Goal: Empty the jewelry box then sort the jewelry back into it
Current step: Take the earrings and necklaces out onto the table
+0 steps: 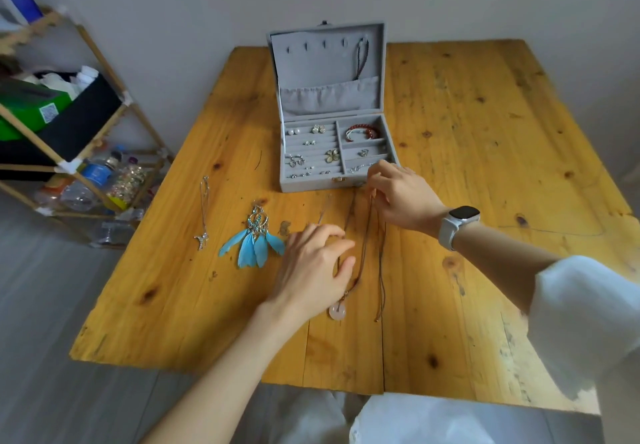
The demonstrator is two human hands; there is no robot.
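A grey jewelry box (388,104) stands open at the table's far middle, with earrings, rings and a red bead bracelet (362,130) in its compartments and a dark necklace (362,57) hanging in the lid. A brown cord necklace (365,246) with a pink round pendant (337,312) lies stretched on the table. My right hand (403,197) pinches the cord's far end near the box front. My left hand (313,270) rests on the cord lower down, fingers curled over it. Blue feather earrings (254,241) and a silver chain necklace (203,211) lie to the left.
The wooden table (485,166) has bare boards on the right. A thin silver chain (325,208) lies near my left hand. A bamboo shelf (69,152) with bottles and boxes stands left of the table. A watch sits on my right wrist.
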